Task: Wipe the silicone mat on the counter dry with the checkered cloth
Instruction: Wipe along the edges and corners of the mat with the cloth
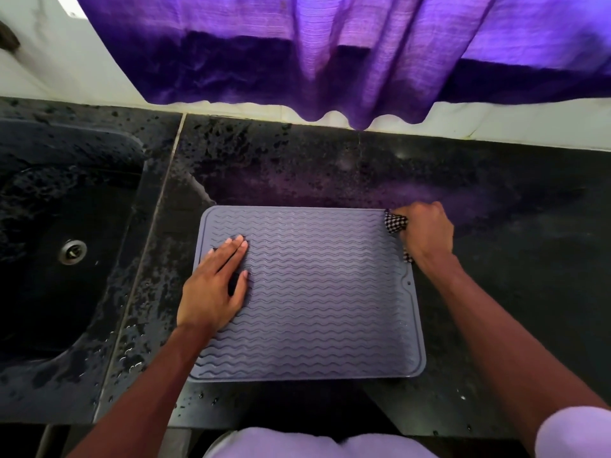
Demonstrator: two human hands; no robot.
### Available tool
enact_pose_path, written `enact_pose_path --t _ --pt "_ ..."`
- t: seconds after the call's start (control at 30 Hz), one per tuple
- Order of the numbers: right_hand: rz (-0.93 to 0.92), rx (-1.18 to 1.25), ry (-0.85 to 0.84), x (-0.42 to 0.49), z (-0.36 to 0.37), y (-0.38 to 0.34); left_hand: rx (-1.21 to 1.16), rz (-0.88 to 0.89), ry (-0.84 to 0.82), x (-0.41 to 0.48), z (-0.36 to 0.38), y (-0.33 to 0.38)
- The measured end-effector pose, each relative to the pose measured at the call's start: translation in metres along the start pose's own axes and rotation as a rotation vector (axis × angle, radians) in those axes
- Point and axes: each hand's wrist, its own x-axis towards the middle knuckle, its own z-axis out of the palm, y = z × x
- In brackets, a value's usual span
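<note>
No brand, label or writing can be read anywhere in view. The grey rectangular silicone mat with wavy ridges (317, 292) lies flat on the dark speckled stone surface (496, 292), just right of the seam that separates it from the black sunken sink (49, 242) with its round metal drain (72, 252).

Much of the black-and-white checkered cloth (395, 221) is hidden: only a bunched patch shows ahead of the fingers and a small corner pokes out below the heel of the hand, at the mat's right edge. How large the cloth is cannot be made out. The purple curtain (330, 54) is cut off by the top of the frame, and the person's pale clothing is cropped at the bottom.

The right hand (426, 233) has its grip clamped around the cloth, fingers curled tight, pressing it at the mat's far right corner. The left hand (215, 285) holds nothing; its grip is spread flat, palm down, fingers together and extended, resting on the mat's left side with the thumb lying across the ridges. Water droplets speckle the surface near the sink.
</note>
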Motion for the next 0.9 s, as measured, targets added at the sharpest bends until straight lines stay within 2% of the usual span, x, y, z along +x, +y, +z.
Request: enact_pose_path --t 0.23,0.5,0.73,0.9 --pt "0.158 -0.028 -0.14 -0.026 -0.002 0.006 0.0 -0.019 0.019 -0.001 0.003 0.0" --pt "0.126 0.051 -0.257 -0.084 -0.008 0.013 0.018 -0.021 0.008 -0.001 0.004 -0.001" --pt "0.066 -0.028 -0.218 -0.138 -0.008 0.028 0.01 -0.019 -0.001 -0.001 0.005 -0.003" --pt "0.157 0.072 -0.314 -0.167 -0.009 0.035 0.017 -0.014 0.002 -0.002 0.004 -0.002"
